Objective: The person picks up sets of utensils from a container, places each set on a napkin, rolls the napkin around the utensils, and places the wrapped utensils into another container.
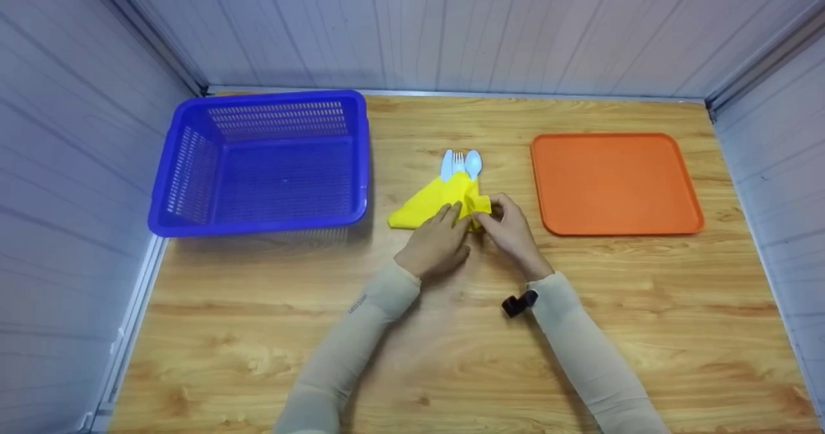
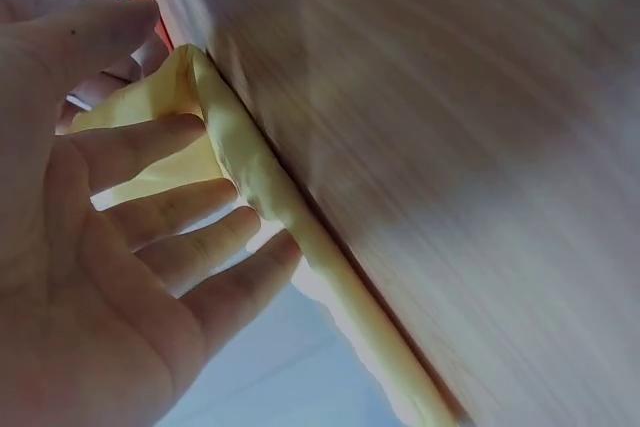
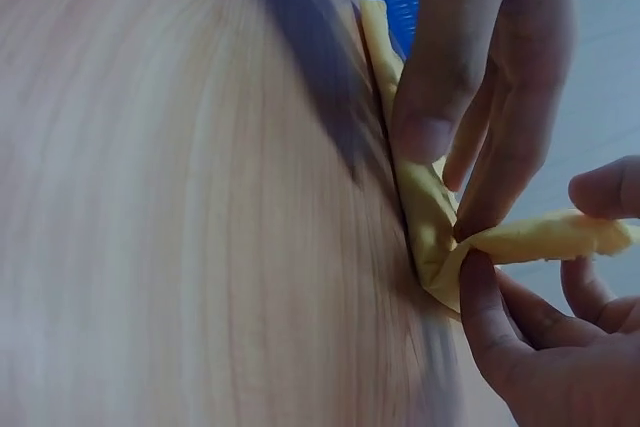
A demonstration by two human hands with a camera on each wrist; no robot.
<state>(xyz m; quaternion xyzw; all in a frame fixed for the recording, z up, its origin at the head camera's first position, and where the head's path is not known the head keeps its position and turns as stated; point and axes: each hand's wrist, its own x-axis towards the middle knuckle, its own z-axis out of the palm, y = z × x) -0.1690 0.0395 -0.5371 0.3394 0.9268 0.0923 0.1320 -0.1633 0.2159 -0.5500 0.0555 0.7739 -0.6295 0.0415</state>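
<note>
A yellow napkin (image 1: 422,205) lies folded around a knife (image 1: 446,165), a fork (image 1: 458,162) and a spoon (image 1: 474,163), whose pale upper ends stick out at the far side. My left hand (image 1: 436,244) presses on the napkin's near part with spread, fairly straight fingers, as the left wrist view shows from below. On its right side my right hand (image 1: 512,231) pinches a raised flap of the napkin. That flap stands up from the table in the right wrist view, held by the right fingers (image 3: 485,297). The handles of the cutlery are hidden under the cloth.
A blue plastic basket (image 1: 261,227) with slotted walls stands on the left of the wooden table (image 1: 451,356). To the right lies a flat orange tray (image 1: 615,182). Pale panelled walls (image 1: 412,34) enclose the table at the back and both sides.
</note>
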